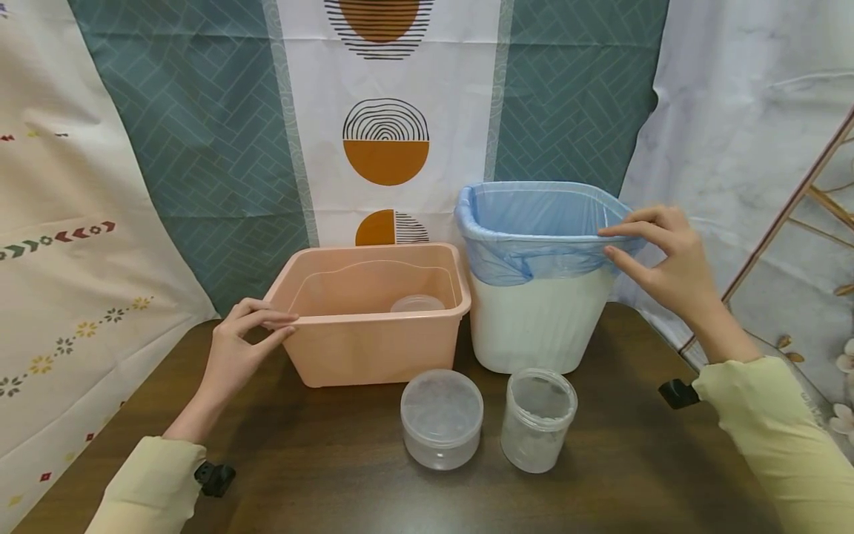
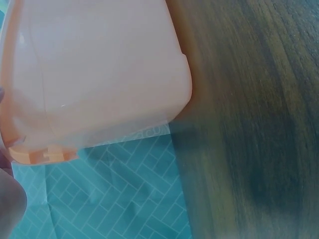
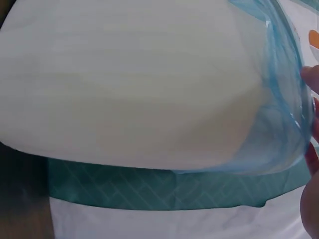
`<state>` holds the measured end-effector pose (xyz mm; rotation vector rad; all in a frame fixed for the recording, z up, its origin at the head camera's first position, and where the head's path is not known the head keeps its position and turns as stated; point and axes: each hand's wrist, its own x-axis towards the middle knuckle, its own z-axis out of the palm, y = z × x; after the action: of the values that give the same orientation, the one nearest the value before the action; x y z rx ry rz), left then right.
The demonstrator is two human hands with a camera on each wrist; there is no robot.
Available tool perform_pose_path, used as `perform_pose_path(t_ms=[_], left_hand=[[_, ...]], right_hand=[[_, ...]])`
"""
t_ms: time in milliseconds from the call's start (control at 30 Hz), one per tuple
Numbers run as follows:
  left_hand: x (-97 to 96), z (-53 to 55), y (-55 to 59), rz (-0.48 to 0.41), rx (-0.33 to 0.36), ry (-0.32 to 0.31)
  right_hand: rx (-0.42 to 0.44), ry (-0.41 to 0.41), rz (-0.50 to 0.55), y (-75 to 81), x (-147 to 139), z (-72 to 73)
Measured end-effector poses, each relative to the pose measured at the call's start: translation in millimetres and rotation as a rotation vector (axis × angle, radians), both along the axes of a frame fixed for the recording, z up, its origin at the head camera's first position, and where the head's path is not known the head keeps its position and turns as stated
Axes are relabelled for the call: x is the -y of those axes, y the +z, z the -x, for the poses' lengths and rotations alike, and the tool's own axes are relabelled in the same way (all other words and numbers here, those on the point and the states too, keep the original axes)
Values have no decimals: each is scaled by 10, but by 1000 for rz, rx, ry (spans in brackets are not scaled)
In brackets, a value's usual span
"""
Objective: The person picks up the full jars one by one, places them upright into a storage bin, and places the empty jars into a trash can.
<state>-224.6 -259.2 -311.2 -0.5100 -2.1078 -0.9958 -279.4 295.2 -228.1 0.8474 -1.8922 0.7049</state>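
Observation:
My left hand (image 1: 236, 341) pinches the rim of a peach plastic bin (image 1: 373, 352) at its front left corner, fingers over the edge and thumb in front. A clear round lid or container (image 1: 416, 303) lies inside that bin. On the right, my right hand (image 1: 670, 259) pinches the front right rim of a white trash can (image 1: 534, 319). A blue plastic bag (image 1: 527, 256) lines the can and folds over its rim, under my fingers. In the right wrist view, fingertips show at the edge of the bag (image 3: 279, 119).
In front of the bin and can stand a short clear round container (image 1: 442, 419) and a taller clear jar (image 1: 539, 423), side by side on the dark wooden table (image 1: 320, 460). A patterned curtain (image 1: 213, 148) hangs close behind.

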Motion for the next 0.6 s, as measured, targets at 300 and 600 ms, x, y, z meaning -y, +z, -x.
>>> perform_pose_path(t_ms=[300, 600], left_hand=[[-2, -8, 13, -9, 1, 1], [-8, -13, 14, -2, 12, 1]], right_hand=[[-6, 11, 248, -105, 258, -27], [-8, 32, 415, -171, 379, 9]])
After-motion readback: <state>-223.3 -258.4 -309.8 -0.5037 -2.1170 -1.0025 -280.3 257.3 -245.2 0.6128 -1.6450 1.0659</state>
